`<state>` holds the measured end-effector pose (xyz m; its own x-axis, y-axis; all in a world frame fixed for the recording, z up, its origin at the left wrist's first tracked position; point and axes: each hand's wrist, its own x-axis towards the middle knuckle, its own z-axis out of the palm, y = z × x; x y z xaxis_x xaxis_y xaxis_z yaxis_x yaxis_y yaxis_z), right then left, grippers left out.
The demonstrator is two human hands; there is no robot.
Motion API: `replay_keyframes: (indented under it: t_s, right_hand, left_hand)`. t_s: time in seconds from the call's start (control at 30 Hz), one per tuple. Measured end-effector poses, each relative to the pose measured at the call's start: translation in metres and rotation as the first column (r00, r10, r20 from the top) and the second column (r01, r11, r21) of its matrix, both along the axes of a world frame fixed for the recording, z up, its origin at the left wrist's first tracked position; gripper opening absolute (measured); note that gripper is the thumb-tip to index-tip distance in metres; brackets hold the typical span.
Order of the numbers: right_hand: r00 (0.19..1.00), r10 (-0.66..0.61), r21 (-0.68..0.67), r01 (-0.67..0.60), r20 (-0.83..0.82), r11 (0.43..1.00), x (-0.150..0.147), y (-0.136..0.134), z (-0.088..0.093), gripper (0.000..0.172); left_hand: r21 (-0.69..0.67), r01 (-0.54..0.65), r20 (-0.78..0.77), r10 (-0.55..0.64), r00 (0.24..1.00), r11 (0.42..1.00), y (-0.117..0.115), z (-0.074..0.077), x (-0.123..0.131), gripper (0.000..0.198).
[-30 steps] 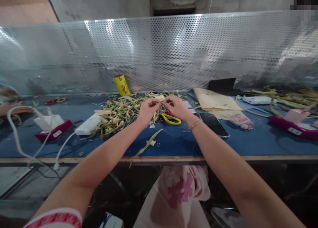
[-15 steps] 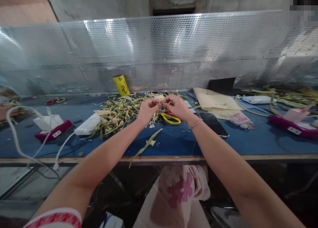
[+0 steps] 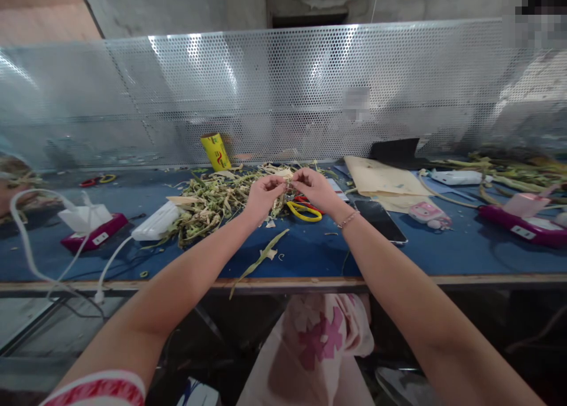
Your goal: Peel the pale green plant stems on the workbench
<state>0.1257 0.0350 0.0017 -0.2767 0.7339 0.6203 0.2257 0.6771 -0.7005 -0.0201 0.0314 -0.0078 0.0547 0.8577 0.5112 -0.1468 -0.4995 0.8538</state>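
Note:
My left hand [image 3: 261,195] and my right hand [image 3: 315,189] are held together above the blue table [image 3: 310,249], fingertips pinched on a small piece of plant stem [image 3: 289,183] between them. Just behind and left of my hands lies a heap of dried green stems and husks [image 3: 212,204]. Yellow-handled scissors [image 3: 305,211] lie on the table under my right hand. A single long green strip [image 3: 261,258] lies near the front edge.
A yellow roll [image 3: 216,151] stands at the back by the perforated metal screen [image 3: 283,93]. A dark phone [image 3: 380,220], brown paper [image 3: 384,182], pink boxes [image 3: 94,233] [image 3: 522,223], a white cable [image 3: 31,241] and more stems [image 3: 509,173] lie around.

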Motion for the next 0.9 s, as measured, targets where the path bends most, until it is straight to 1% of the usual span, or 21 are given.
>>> replay_keyframes:
  t_s: [0.1,0.2,0.27,0.4,0.5,0.57,0.77,0.9]
  right_hand:
    - [0.996,0.056,-0.077,-0.061,-0.064,0.995,-0.0006,0.0050,-0.0021,0.007]
    - [0.988,0.093,-0.106,-0.106,-0.122,0.989,-0.0010,0.0072,-0.0028,0.009]
    - [0.985,0.101,-0.109,-0.117,-0.143,0.987,-0.0008,0.0073,-0.0028,0.009]
    - [0.986,0.081,-0.110,-0.097,-0.144,0.989,-0.0009,0.0066,-0.0022,0.007]
    - [0.990,0.035,-0.130,-0.053,-0.135,0.990,-0.0024,0.0053,-0.0002,0.004]
    - [0.994,-0.012,-0.123,-0.002,-0.110,0.992,-0.0032,0.0037,0.0017,0.004]
    - [0.987,-0.157,-0.002,0.157,-0.031,0.988,-0.0025,-0.0010,0.0053,0.007]
    - [0.977,-0.213,0.067,0.214,-0.022,0.975,-0.0023,-0.0011,0.0051,0.007]
  left_hand:
    - [-0.014,0.006,0.022,-0.006,1.000,1.000,-0.0006,0.0006,0.0007,0.016]
    - [-0.033,0.010,0.050,-0.009,0.999,0.999,-0.0013,0.0018,0.0012,0.016]
    - [-0.056,0.016,0.073,-0.012,0.997,0.998,-0.0024,0.0032,0.0015,0.016]
    - [-0.095,0.021,0.095,-0.012,0.995,0.995,-0.0052,0.0060,0.0019,0.015]
    - [-0.118,0.042,0.133,-0.026,0.991,0.992,-0.0061,0.0068,0.0023,0.013]
    - [-0.143,0.066,0.162,-0.042,0.986,0.988,-0.0063,0.0071,0.0029,0.012]
    - [-0.204,0.137,0.250,-0.083,0.965,0.969,-0.0083,0.0091,0.0048,0.011]
    - [-0.237,0.155,0.297,-0.081,0.952,0.959,-0.0073,0.0092,0.0047,0.010]
